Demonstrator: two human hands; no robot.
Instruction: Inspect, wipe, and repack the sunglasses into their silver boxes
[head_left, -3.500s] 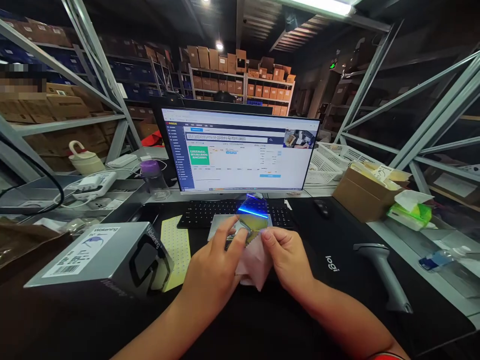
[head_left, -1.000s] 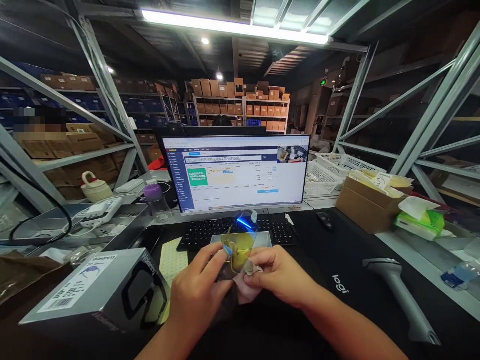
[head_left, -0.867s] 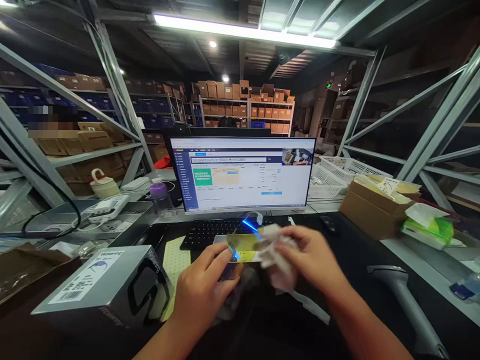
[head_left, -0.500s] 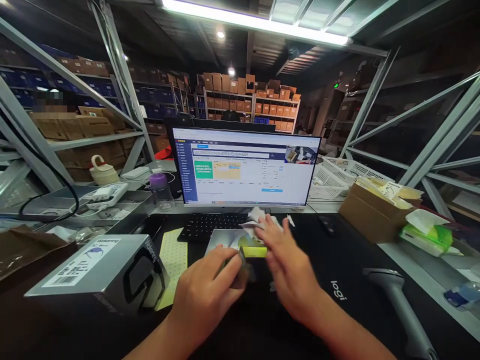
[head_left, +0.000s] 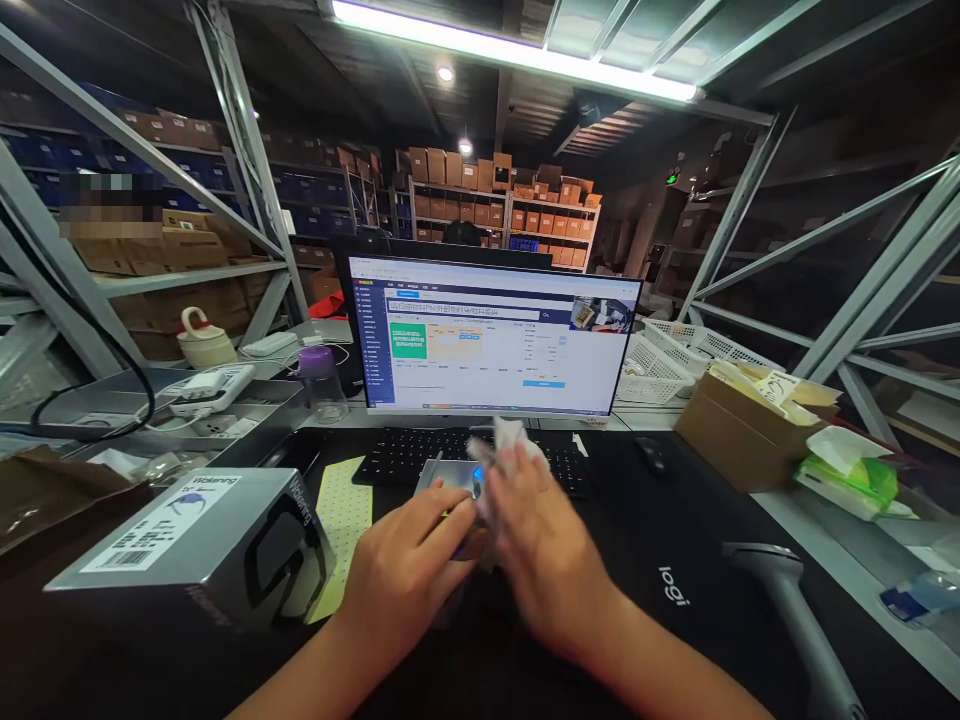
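The tinted lens point(head_left: 475, 481) is mostly hidden, just a blue glint showing between the hands, above a shallow grey tray point(head_left: 439, 476) right in front of the black kbd point(head_left: 442, 450). L hand point(head_left: 405, 572) is curled, grasping the lens from its 7 o'clock. R hand point(head_left: 544, 560) is at the lens's 4 o'clock, motion-blurred, w/ a crumpled pale cloth point(head_left: 508, 445) at its fingers; can't tell if it's clenched on the cloth or only touching it. Cloth reaches to the lens's 1 o'clock, over the kbd.

Further out: monitor point(head_left: 491, 335) at 12, showing a web form w/ a green panel. Bottle w/ purple lid point(head_left: 319, 385) at 10, metal tray point(head_left: 247, 410) w/ white power adapter point(head_left: 210, 388) at 9–10. Yellow perforated sheet point(head_left: 341, 530) at 9, just beside the grey Wokening box point(head_left: 191, 545) at 8–9. Mouse point(head_left: 651, 453) at 3, cardboard box point(head_left: 739, 435) w/ papers and green tissue pack point(head_left: 847, 485) beyond it. Barcode scanner point(head_left: 780, 600) lies at 4 on the logi mat point(head_left: 673, 585). White plastic baskets point(head_left: 660, 360) at 2. Steel shelves w/ cartons point(head_left: 480, 200) fill the back.
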